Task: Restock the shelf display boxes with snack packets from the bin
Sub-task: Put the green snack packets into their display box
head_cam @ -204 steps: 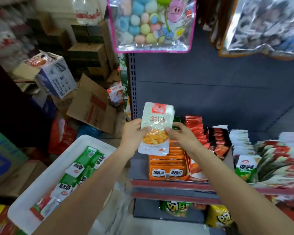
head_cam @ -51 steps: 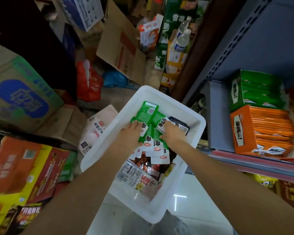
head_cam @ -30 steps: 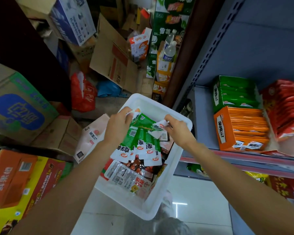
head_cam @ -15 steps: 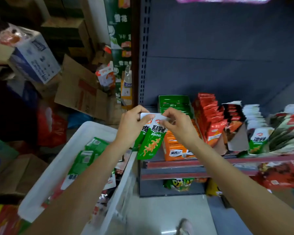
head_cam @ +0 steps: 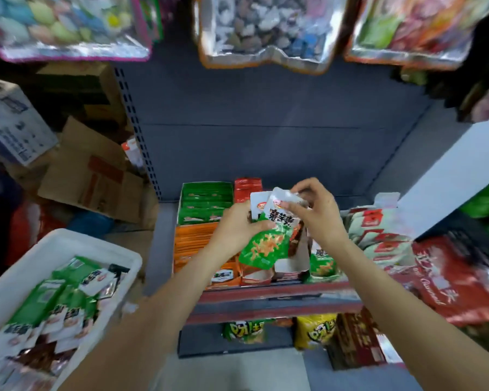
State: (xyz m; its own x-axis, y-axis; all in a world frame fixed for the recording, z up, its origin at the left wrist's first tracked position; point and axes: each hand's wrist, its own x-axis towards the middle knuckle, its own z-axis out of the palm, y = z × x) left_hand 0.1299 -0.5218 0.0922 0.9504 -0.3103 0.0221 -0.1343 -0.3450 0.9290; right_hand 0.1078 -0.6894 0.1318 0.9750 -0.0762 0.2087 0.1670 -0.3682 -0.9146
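Observation:
My left hand [head_cam: 235,227] grips a small bunch of green snack packets [head_cam: 266,244] with white tops, held above the shelf's display boxes. My right hand [head_cam: 314,213] pinches the white top edge of the packets. Under them stand a green display box [head_cam: 205,201], an orange display box [head_cam: 195,246], a red stack [head_cam: 247,187] and an open white-walled box [head_cam: 290,266]. The white bin [head_cam: 54,249] at lower left holds several more green packets [head_cam: 62,300].
Large clear bags of sweets [head_cam: 266,26] hang overhead. Red and pale packets [head_cam: 407,249] crowd the shelf to the right. Cardboard boxes [head_cam: 91,176] pile up on the left floor. A lower shelf holds yellow and green bags [head_cam: 314,331].
Both hands lifted green packets out of the bin and carried them up and right over the display boxes. The view swung from the bin to the shelf.

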